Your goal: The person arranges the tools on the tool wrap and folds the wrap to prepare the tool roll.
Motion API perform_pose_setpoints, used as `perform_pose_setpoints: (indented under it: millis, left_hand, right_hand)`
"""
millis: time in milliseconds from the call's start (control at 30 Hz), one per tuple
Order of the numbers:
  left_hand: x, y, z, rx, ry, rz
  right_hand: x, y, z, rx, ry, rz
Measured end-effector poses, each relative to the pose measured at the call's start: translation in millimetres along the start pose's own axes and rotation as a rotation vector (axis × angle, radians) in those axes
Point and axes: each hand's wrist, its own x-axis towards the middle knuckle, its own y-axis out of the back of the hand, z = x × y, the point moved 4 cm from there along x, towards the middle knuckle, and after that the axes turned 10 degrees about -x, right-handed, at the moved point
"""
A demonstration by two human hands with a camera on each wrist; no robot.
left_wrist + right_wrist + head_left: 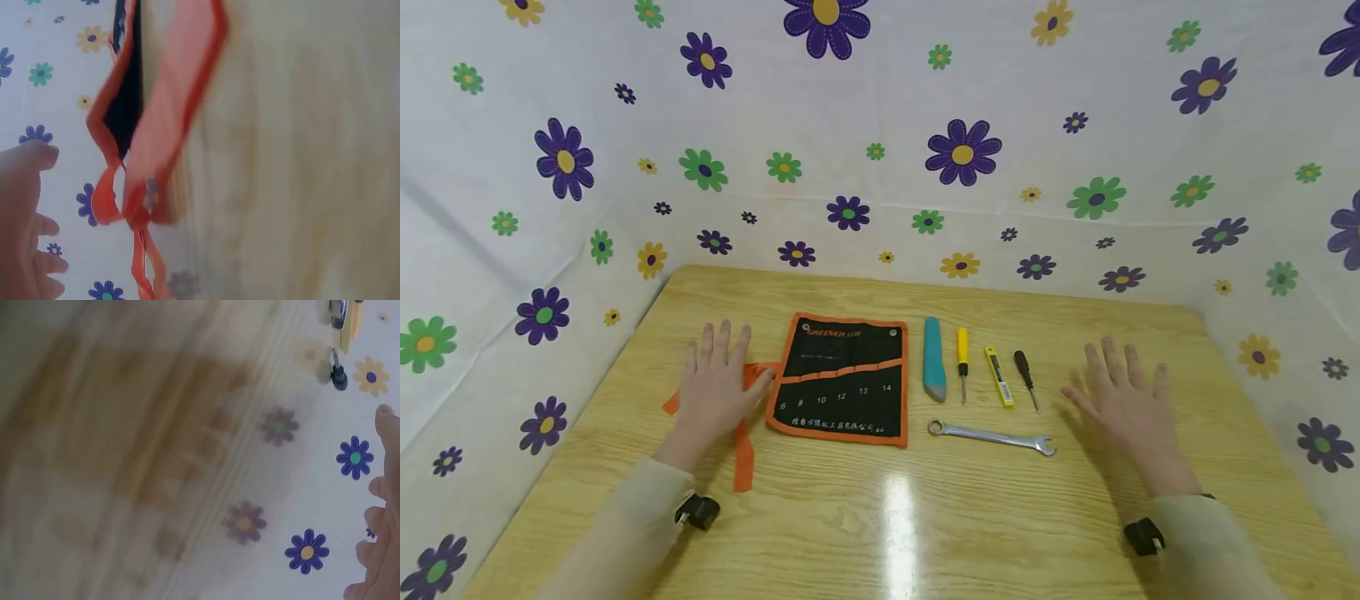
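Observation:
My left hand (713, 392), fingers spread and straight, is over the orange strap (743, 458) at the left side of a black tool pouch (838, 379) with orange edging and numbered pockets. My right hand (1127, 408) is likewise spread, holding nothing, to the right of a row of tools. From left to right the row has a teal utility knife (933, 358), a yellow screwdriver (962, 354), a slim yellow labelled case (999, 377) and a black screwdriver (1024, 371). Below them lies a silver combination wrench (992, 436).
The wooden table (820, 533) carries all these things. White cloth (880, 108) printed with flowers stands as walls at the back and both sides. A small black wrist camera (697, 511) sits on the left sleeve, another black camera (1145, 537) on the right.

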Motion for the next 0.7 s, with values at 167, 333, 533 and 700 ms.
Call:
perform_pose_setpoints:
  millis: [167, 333, 533, 700]
  left_hand:
    - [-7.1, -5.6, 12.7, -0.126, -0.023, -0.008]
    - [-17.8, -17.3, 29.9, -0.195, -0.023, -0.051]
    - [-26.9, -34.0, 52.8, -0.29, -0.024, -0.105]
    - [-31.5, -42.3, 62.4, -0.345, -0.014, -0.139]
  right_hand:
    - [9.0, 0.7, -25.7, 0.122, 0.06, -0.079]
    - [20.4, 7.1, -69.0, 0.198, 0.154, -0.103]
    - [39.2, 14.3, -127.1, 0.218, 0.31, -0.06]
    - [54.4, 14.9, -176.0, 0.218, 0.451, -0.039]
